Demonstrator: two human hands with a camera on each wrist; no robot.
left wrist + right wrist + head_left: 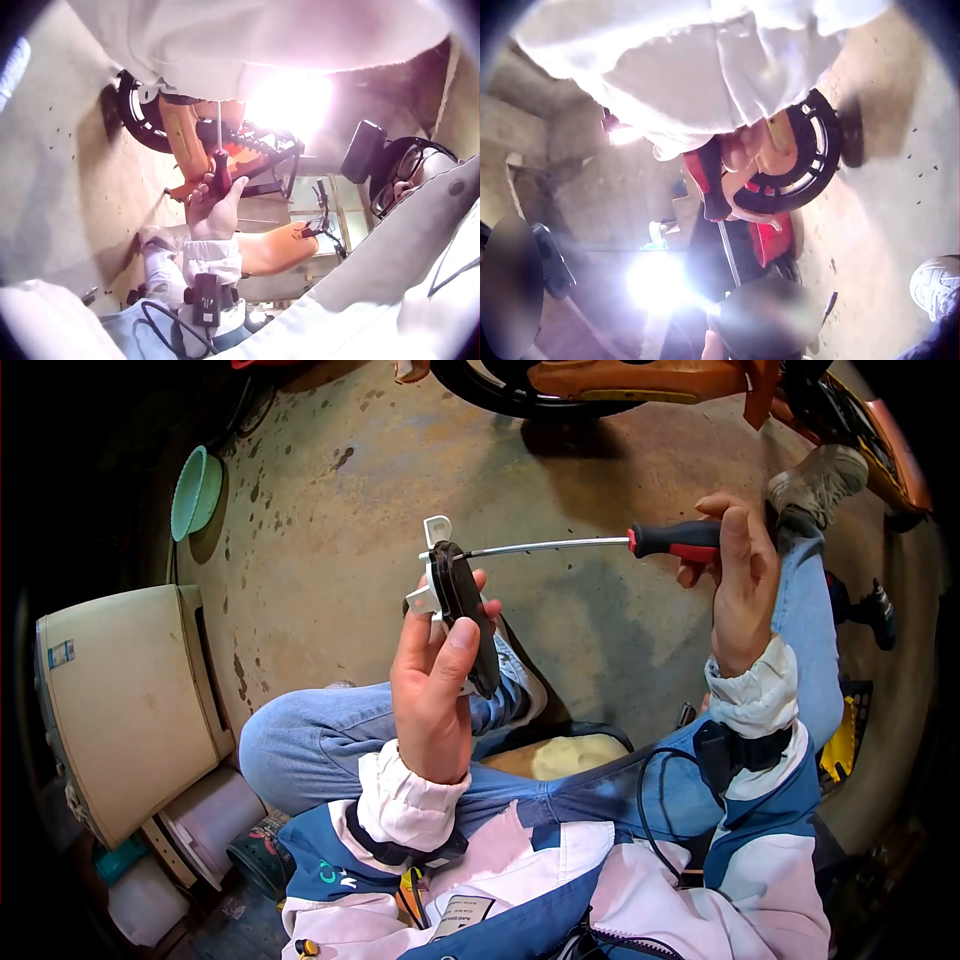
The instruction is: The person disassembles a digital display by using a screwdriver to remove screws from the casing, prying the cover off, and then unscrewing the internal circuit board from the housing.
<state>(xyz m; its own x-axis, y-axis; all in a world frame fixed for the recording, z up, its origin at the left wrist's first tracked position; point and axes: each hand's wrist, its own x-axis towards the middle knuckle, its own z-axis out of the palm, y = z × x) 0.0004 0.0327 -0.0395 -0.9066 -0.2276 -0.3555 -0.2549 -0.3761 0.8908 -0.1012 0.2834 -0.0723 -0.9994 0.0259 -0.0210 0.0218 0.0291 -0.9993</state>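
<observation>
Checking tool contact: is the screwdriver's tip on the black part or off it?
On it. The screwdriver, held in the right hand, meets the black part gripped by the left hand.

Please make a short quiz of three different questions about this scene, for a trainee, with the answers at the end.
1. True or false: the right hand holds the screwdriver by its red and black handle.
2. Which hand holds the black disc-shaped part with the metal bracket?
A. the left hand
B. the right hand
C. neither hand
3. Fill the gap: in the head view, the screwdriver's tip meets the black part near its ____ end.

Key:
1. True.
2. A.
3. Top: the shaft lies about level and its tip reaches the part close to the bracket.
</observation>
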